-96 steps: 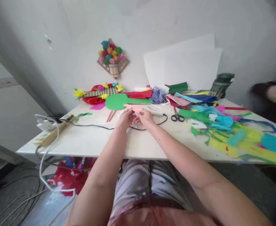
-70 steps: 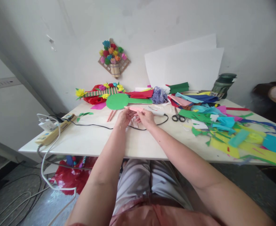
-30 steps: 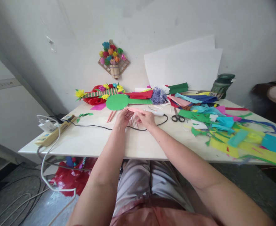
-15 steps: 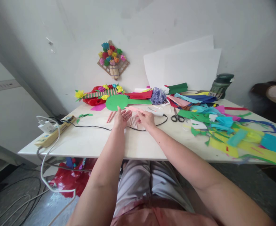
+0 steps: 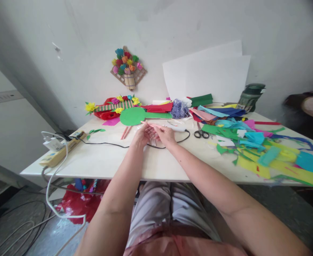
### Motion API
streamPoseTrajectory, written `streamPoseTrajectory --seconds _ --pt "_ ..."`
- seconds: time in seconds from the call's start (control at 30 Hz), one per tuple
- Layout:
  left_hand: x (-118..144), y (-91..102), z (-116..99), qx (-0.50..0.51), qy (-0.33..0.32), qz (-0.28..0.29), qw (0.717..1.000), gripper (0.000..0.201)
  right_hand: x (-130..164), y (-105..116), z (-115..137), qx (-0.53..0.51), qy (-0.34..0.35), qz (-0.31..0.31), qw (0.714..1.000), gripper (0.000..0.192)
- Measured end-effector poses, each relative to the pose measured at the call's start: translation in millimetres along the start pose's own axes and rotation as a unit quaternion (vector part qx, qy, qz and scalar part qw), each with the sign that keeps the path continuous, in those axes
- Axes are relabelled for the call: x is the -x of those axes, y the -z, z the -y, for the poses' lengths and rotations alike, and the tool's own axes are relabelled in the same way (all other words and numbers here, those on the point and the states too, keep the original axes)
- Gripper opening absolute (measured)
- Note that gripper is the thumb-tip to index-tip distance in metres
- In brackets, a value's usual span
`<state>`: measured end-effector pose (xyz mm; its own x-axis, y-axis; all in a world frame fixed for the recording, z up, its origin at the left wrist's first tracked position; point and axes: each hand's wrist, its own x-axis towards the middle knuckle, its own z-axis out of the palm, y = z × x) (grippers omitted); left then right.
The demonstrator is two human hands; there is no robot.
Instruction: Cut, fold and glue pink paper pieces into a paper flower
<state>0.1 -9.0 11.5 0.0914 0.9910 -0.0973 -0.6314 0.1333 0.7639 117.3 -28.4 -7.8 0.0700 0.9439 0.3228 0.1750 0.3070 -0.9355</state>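
A pale pink paper strip (image 5: pixel 152 125) is showing between the hands, a green paper disc (image 5: pixel 132 116) is lying behind it, black-handled scissors (image 5: pixel 201 133) are resting on the white tabletop (image 5: pixel 105 160), and yellow, turquoise and green scraps (image 5: pixel 268 154) are spreading beside them.

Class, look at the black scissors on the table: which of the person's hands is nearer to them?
Right. The right hand lies just left of the scissors; the left hand is farther left, beyond the right hand.

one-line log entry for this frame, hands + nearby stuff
left hand: fingers spread, touching pink paper strip | right hand: pinching same strip | scissors right of hands | black cable on table
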Motion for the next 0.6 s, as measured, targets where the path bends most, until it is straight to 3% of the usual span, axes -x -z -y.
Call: streamPoseTrajectory --seconds 0.07,0.37,0.6 --pt "0.3 -0.6 1.8 0.006 -0.016 0.0 1.0 0.009 0.7 -1.0 -0.2 0.01 -0.005 0.003 1.0 0.029" --pt "-5.9 6.3 1.6 0.007 -0.037 -0.031 0.999 0.007 4.4 -0.6 5.2 0.055 -0.02 0.031 0.998 0.026" --pt "-7.6 9.2 2.0 -0.013 -0.056 -0.015 0.998 0.007 1.1 1.7 -1.0 0.082 0.019 0.014 0.996 0.027"
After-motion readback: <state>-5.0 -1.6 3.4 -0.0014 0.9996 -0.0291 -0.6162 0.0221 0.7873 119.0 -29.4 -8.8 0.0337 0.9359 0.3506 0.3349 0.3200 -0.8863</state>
